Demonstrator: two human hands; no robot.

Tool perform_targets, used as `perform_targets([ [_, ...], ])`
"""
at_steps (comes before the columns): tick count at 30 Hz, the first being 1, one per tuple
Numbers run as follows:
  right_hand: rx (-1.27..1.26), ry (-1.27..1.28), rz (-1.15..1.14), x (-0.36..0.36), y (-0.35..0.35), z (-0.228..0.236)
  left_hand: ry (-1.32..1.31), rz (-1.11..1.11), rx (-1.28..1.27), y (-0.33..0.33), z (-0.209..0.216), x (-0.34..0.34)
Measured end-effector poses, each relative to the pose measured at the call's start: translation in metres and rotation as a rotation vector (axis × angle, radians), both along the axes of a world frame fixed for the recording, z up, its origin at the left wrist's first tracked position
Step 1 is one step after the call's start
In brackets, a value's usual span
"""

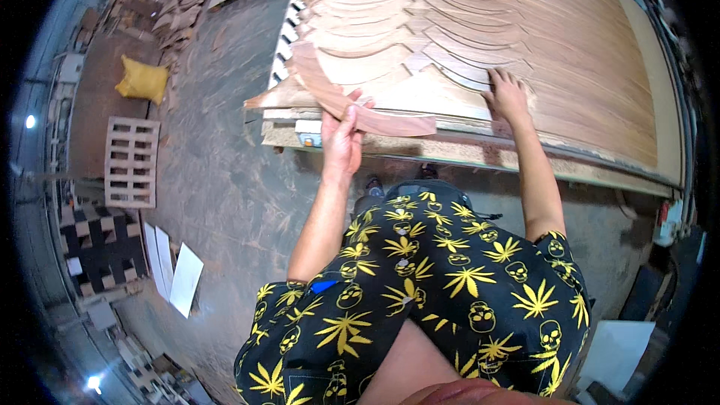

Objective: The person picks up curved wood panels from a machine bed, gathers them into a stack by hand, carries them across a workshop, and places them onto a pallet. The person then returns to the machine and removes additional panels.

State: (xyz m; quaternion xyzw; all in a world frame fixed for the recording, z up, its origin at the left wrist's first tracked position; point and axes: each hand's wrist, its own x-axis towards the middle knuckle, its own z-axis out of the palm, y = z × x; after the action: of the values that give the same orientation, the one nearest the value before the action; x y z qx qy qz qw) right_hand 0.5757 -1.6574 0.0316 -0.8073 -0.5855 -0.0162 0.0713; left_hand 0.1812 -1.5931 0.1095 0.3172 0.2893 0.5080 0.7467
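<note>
Left hand [343,139] grips curved strip [397,123], right hand [510,96] lies open on panel [589,67], yellow sack [142,80] hiding contents

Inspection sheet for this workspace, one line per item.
Surface: wood-grained sheet, partly cut into curved shapes.
Job's things: loose curved wood piece, held up over the sheet's near-left corner.
Clutter: scrap wood, yellow sack and white panels, all off to the left.
Hands: left hand grips the loose piece; right hand rests on the sheet.
Cables: none identifiable; right edge is dark.
Surroundings: marked grey floor, pale slotted frame at left.
</note>
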Motion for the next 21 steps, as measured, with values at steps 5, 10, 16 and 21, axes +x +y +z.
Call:
perform_targets([
  [5,-0.029,0.024,0.008,0.004,0.006,-0.001,0.02,-0.02,-0.025,-0.003,-0.007,-0.003],
  [10,-0.077,0.092,-0.011,0.015,0.014,0.009,0.035,-0.03,-0.044,-0.007,-0.009,-0.004],
  [16,-0.118,0.091,0.0,0.017,0.027,0.014,0.073,-0.017,-0.041,-0.013,-0.019,-0.017],
  [21,-0.132,0.106,0.011,0.02,0.029,0.022,0.069,0.015,-0.073,-0.016,-0.022,-0.025],
])
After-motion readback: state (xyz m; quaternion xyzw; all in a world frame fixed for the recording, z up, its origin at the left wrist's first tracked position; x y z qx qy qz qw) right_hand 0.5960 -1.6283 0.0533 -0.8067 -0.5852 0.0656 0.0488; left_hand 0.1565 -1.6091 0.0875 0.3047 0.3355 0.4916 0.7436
